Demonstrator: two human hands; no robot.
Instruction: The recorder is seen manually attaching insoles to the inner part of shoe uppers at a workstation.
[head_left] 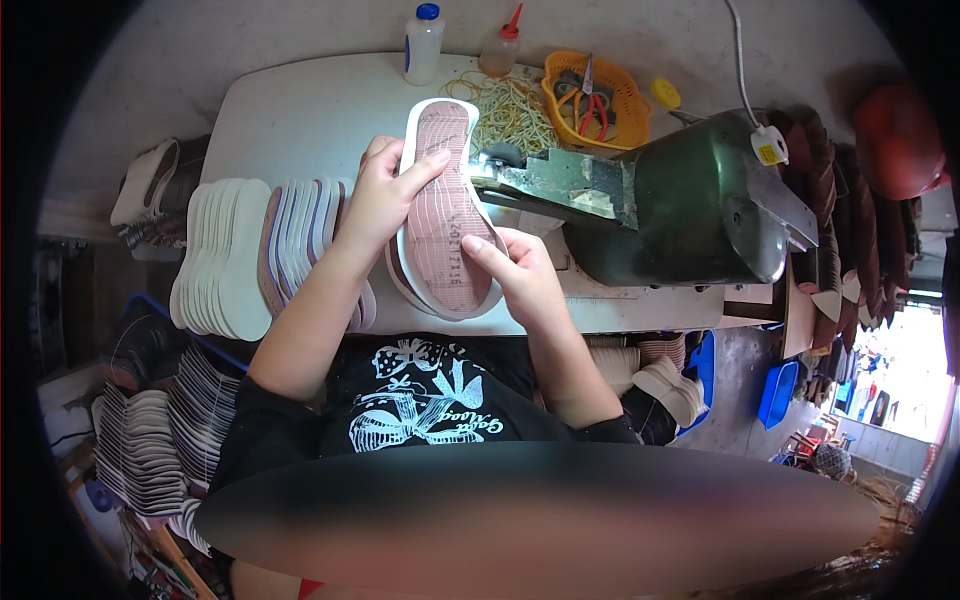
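A shoe insole (440, 215) with a pinkish-brown lined face and a white rim is held upright over the table, beside the sewing machine's arm. My left hand (385, 195) grips its left edge near the middle, thumb lying across the face. On the lower right edge, my right hand (520, 275) pinches it with the thumb on top and the fingers hidden behind. Another sole edge shows behind its lower left; whether the two are joined I cannot tell. The narrow arm of the dark green sewing machine (680, 205) reaches close to the insole's right side.
Rows of white insoles (220, 260) and mixed insoles (300, 235) stand at the table's left. Toward the back are a white bottle (424, 45), a red-tipped bottle (500, 50), tangled cord (510, 115) and an orange basket (625, 85) of tools. More soles (140, 450) are stacked lower left.
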